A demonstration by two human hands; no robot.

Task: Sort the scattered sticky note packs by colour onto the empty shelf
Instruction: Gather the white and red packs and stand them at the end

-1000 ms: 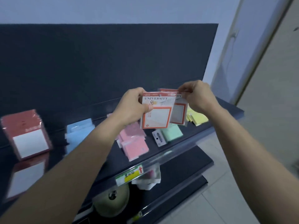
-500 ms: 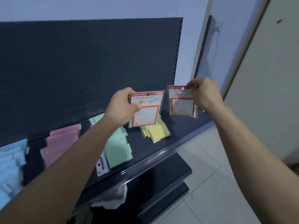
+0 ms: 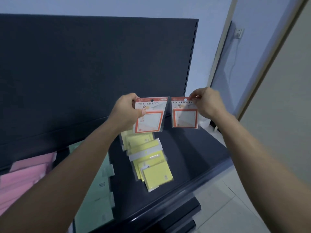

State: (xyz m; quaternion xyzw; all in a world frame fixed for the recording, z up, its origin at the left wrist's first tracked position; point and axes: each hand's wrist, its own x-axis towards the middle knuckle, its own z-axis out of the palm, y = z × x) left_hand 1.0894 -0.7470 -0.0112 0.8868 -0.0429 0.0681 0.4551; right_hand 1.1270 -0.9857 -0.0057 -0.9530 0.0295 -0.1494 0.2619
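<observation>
My left hand (image 3: 126, 111) pinches the left edge of a red-and-white "UNIVERSITY" sticky note pack (image 3: 152, 117), held upright above the dark shelf (image 3: 190, 158). My right hand (image 3: 206, 102) pinches the top right corner of a second matching pack (image 3: 185, 116), side by side with the first. Below them several yellow packs (image 3: 149, 163) lie in a loose row on the shelf. Green packs (image 3: 96, 187) lie to their left, partly behind my left forearm. Pink packs (image 3: 25, 174) lie at the far left.
The shelf's dark back panel (image 3: 94, 68) rises behind the packs. Bare shelf surface lies right of the yellow packs, up to the shelf's right end. A tiled floor (image 3: 235, 207) and a beige door (image 3: 284, 98) are to the right. Lower shelves (image 3: 183, 221) show beneath.
The view has swung right along the shelf, so the yellow packs now sit below my hands. Both held packs stay apart, side by side, and face me more squarely.
</observation>
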